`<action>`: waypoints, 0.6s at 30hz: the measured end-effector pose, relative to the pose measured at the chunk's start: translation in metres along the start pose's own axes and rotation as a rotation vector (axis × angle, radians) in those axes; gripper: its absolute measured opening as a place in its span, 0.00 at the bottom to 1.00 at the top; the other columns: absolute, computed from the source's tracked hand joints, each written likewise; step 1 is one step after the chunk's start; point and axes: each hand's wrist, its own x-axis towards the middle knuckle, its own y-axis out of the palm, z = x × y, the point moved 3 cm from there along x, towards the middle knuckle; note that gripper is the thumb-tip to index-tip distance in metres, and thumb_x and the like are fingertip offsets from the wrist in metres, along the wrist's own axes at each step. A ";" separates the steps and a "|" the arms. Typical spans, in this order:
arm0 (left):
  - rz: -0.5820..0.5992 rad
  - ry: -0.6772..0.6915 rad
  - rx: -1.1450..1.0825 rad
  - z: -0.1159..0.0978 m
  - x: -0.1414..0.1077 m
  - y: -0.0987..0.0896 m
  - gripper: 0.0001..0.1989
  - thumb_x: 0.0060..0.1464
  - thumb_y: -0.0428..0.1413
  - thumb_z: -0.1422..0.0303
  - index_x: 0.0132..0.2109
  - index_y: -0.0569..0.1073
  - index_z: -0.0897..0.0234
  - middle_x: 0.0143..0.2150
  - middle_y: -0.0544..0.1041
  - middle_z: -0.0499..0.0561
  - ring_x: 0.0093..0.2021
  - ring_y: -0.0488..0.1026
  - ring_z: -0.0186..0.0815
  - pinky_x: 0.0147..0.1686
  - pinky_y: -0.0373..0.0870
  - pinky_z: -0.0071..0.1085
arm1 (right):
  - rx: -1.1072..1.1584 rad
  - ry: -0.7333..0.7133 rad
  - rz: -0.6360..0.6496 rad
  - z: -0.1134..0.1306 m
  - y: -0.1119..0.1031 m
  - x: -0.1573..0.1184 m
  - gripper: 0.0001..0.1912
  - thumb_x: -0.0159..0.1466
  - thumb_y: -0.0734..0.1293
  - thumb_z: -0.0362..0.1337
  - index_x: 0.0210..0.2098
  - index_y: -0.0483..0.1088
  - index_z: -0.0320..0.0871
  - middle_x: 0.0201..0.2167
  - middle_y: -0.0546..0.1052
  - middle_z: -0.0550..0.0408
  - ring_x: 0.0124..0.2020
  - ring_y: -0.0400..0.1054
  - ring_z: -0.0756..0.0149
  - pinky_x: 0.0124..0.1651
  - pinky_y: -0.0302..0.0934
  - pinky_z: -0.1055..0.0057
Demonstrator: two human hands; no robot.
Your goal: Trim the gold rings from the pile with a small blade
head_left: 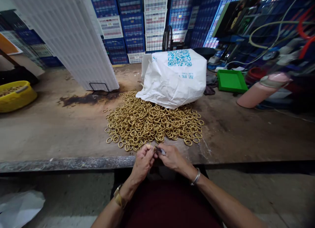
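Both hands meet just above the table's front edge. My left hand (pixel 144 159) is closed, pinching a brass-coloured ring (pixel 155 149) that my fingers mostly cover. Pressed against that ring is a small dark tool with a grey part (pixel 161 151), held in the closed fingers of my right hand (pixel 173 157). Its kind is too small to make out. Right behind my hands a wide heap of brass-coloured rings (pixel 152 123) spreads over the wooden table (pixel 61 133). Loose rings lie around the heap's border.
A white printed sack (pixel 172 80) lies on the heap's far side. A yellow basin (pixel 18 96) stands at left, near a tall white ribbed panel (pixel 71 37). To the right are a green tray (pixel 231 80) and a pink bottle (pixel 262 90). Stacked crates (pixel 134 28) line the back.
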 end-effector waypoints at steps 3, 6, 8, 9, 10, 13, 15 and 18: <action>-0.021 0.015 0.047 -0.002 -0.001 0.000 0.15 0.49 0.52 0.56 0.31 0.63 0.64 0.23 0.66 0.43 0.16 0.53 0.22 0.15 0.47 0.20 | -0.134 -0.037 0.047 0.002 0.005 -0.003 0.07 0.53 0.57 0.29 0.27 0.66 0.42 0.21 0.68 0.58 0.22 0.56 0.72 0.26 0.45 0.75; -0.031 0.038 0.093 -0.001 -0.001 -0.001 0.15 0.49 0.51 0.56 0.29 0.62 0.64 0.22 0.64 0.42 0.16 0.52 0.22 0.15 0.47 0.21 | -0.216 -0.031 0.051 0.003 0.008 -0.002 0.08 0.53 0.57 0.29 0.29 0.66 0.42 0.20 0.68 0.58 0.21 0.56 0.72 0.26 0.44 0.75; -0.041 0.051 0.119 0.001 0.000 -0.002 0.15 0.50 0.50 0.56 0.28 0.62 0.64 0.21 0.63 0.42 0.16 0.51 0.22 0.15 0.47 0.21 | -0.242 -0.028 0.057 0.003 0.009 -0.001 0.09 0.53 0.57 0.29 0.30 0.66 0.42 0.21 0.68 0.57 0.21 0.56 0.72 0.26 0.43 0.74; -0.049 0.058 0.129 0.003 0.001 -0.003 0.15 0.51 0.50 0.56 0.28 0.62 0.64 0.20 0.62 0.42 0.16 0.51 0.22 0.15 0.47 0.21 | -0.251 -0.025 0.064 0.004 0.009 -0.001 0.09 0.53 0.57 0.29 0.30 0.66 0.42 0.21 0.69 0.57 0.22 0.56 0.72 0.26 0.43 0.74; -0.057 0.066 0.137 0.003 0.001 -0.003 0.15 0.51 0.50 0.56 0.28 0.62 0.64 0.20 0.62 0.41 0.16 0.51 0.22 0.16 0.47 0.21 | -0.259 -0.020 0.075 0.004 0.008 -0.001 0.10 0.53 0.56 0.29 0.31 0.66 0.42 0.22 0.69 0.57 0.22 0.56 0.72 0.26 0.43 0.74; -0.081 0.082 0.159 0.002 -0.003 -0.005 0.16 0.51 0.49 0.55 0.27 0.61 0.64 0.19 0.60 0.41 0.15 0.51 0.22 0.15 0.47 0.21 | -0.288 -0.005 0.110 0.004 0.007 0.001 0.11 0.52 0.56 0.29 0.33 0.67 0.42 0.22 0.70 0.57 0.22 0.57 0.71 0.26 0.43 0.74; -0.072 0.067 0.162 -0.002 -0.010 -0.003 0.16 0.51 0.50 0.55 0.27 0.61 0.64 0.18 0.60 0.41 0.15 0.51 0.22 0.15 0.47 0.20 | -0.310 0.026 0.113 0.003 0.004 0.005 0.11 0.53 0.56 0.30 0.34 0.67 0.42 0.23 0.70 0.56 0.22 0.58 0.71 0.26 0.43 0.74; 0.041 0.002 0.089 -0.004 -0.024 0.002 0.16 0.51 0.51 0.56 0.28 0.62 0.64 0.19 0.62 0.42 0.15 0.53 0.22 0.14 0.48 0.20 | -0.380 0.109 0.093 -0.001 0.002 0.011 0.09 0.55 0.57 0.31 0.33 0.67 0.41 0.24 0.72 0.54 0.23 0.60 0.70 0.26 0.44 0.74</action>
